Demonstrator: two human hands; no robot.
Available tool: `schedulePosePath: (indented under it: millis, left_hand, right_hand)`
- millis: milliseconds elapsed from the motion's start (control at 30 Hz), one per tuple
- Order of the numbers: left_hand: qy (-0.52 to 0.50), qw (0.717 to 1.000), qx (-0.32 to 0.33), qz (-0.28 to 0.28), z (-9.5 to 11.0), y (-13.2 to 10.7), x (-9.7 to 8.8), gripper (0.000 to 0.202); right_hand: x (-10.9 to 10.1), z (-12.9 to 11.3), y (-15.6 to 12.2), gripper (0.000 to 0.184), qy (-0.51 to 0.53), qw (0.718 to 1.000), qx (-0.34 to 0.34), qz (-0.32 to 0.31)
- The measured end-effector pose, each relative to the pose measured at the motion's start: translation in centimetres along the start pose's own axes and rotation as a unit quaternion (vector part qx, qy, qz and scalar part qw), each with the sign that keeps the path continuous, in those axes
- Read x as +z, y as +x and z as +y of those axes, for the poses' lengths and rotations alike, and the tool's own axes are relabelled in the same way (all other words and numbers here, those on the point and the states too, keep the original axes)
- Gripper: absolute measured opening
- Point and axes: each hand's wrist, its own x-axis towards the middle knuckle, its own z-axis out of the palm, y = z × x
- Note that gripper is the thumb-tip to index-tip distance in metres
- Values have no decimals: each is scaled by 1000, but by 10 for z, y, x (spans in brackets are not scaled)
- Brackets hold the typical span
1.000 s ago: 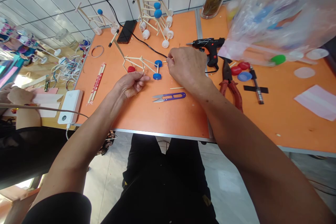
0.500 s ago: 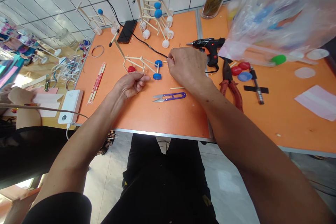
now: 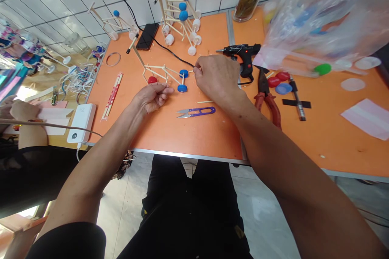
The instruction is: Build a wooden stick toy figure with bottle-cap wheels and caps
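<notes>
Hands are holding a pale wooden stick frame [image 3: 158, 67] with blue round wheels.
The left hand [image 3: 151, 99] is pinching its end shut in the fingers; the right hand [image 3: 217, 79], just right of the frame, is pinching a thin wooden stick [image 3: 191, 71].

Black sleeve [image 3: 67, 243]; yellow-flecked black trousers [image 3: 188, 206]; bare hands [image 3: 150, 98]

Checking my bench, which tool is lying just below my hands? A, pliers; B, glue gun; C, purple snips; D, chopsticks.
C: the purple snips lie on the orange table, just below and between the left hand and right hand.
</notes>
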Motion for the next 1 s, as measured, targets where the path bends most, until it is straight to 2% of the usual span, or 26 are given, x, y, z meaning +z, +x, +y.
schedulePosePath:
  millis: [100,300,567,767,1000]
  left_hand:
    - [-8,1000,-3,-1,0,1,0,36]
    - [-32,999,-8,-5,-2,2,-2,31]
    - [-22,1000,3,-6,-2,2,-2,35]
    - [-17,1000,-1,-4,-2,1,-2,35]
    - [-21,1000,-3,-4,-1,1,-2,33]
  right_hand:
    - [5,2,2,45,29,1000,1,2]
    - [16,6,5,53,61,998,-31,2]
    - [11,3,3,50,60,998,-20,-23]
    - [18,6,6,50,70,997,-31,2]
    - [19,8,6,52,59,998,-31,2]
